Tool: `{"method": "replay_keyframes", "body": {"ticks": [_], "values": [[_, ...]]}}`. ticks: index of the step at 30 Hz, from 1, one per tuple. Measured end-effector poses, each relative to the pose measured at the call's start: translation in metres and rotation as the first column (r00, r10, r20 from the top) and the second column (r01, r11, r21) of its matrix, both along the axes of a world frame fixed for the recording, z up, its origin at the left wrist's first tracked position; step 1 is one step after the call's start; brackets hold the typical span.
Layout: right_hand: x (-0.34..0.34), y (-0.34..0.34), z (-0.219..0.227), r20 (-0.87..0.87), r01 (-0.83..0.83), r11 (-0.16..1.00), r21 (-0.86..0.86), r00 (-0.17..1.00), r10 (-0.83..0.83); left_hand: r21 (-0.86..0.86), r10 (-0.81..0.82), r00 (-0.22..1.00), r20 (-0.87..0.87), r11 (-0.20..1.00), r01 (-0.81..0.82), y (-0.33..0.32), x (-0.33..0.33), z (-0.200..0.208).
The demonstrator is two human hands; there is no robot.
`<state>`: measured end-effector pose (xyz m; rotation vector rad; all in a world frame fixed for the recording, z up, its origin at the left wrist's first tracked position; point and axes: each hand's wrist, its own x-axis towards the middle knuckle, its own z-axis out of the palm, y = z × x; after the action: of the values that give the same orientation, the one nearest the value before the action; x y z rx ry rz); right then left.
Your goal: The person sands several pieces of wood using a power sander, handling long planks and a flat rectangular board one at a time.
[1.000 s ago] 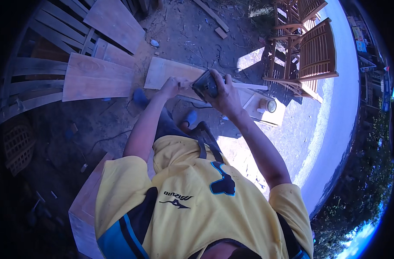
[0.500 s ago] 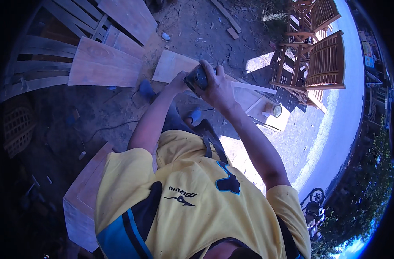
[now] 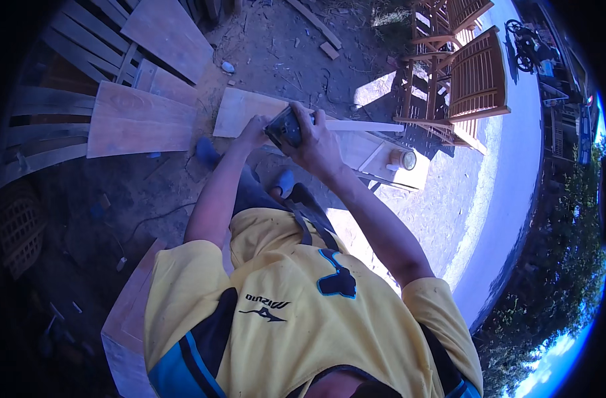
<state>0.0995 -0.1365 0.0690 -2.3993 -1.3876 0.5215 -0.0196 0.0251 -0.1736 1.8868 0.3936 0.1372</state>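
A bare dirt floor (image 3: pixel 276 46), half in shade and half in hard sunlight, carries everything here. Largest on it are the slatted brown wooden chairs (image 3: pixel 472 73) standing toward its far right corner in the sun, and the stack of pale flat wooden boards (image 3: pixel 140 119) spread along its far left edge.

Near the middle of the floor lies a pale rectangular wooden panel (image 3: pixel 240 109), resting on a low light-wood frame (image 3: pixel 396 169) that runs off toward the right. A thin pale wooden strip (image 3: pixel 363 125) lies across the top of that frame. A small round tin with a light lid (image 3: pixel 404 159) sits on the frame's right end, well apart from the hands.

The person, in a yellow shirt, leans over the panel. The right hand (image 3: pixel 316 146) has its grip wrapped over the top of a small dark blocky hand tool (image 3: pixel 283 127), fingers curled down around its body, at the panel's right edge. The left hand (image 3: pixel 253 129) is just beside the tool on its left, touching the panel near it; whether its grip is spread flat or pinching the panel edge I cannot tell, since the fingers are hidden behind the wrist and the tool.
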Motion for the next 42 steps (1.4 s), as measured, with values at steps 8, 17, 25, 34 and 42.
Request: {"method": "replay_keyframes", "body": {"ticks": [8,17,25,34,42], "values": [[0.122,-0.081,-0.018,0.161,0.316,0.942,0.108,0.930,-0.331,0.012,0.064,0.994,-0.094,0.998,-0.063,-0.017,0.008,0.041],[0.151,-0.024,-0.002,0.022,0.053,0.943,-0.328,0.999,-0.048,0.205,0.162,0.980,-0.118,0.969,-0.136,-0.048,-0.004,0.022],[0.033,0.085,0.000,-0.229,-0.267,0.925,-0.271,0.951,0.207,0.506,0.163,0.962,0.220,0.824,-0.255,-0.045,-0.015,-0.029],[0.215,-0.036,-0.003,0.030,0.114,0.887,-0.447,0.993,-0.113,0.253,0.163,0.984,-0.068,0.957,-0.141,-0.042,-0.012,0.005],[0.203,-0.089,-0.014,0.164,0.351,0.931,-0.101,0.929,-0.333,0.174,0.068,0.988,-0.139,0.984,-0.044,-0.018,0.011,0.030]]}}
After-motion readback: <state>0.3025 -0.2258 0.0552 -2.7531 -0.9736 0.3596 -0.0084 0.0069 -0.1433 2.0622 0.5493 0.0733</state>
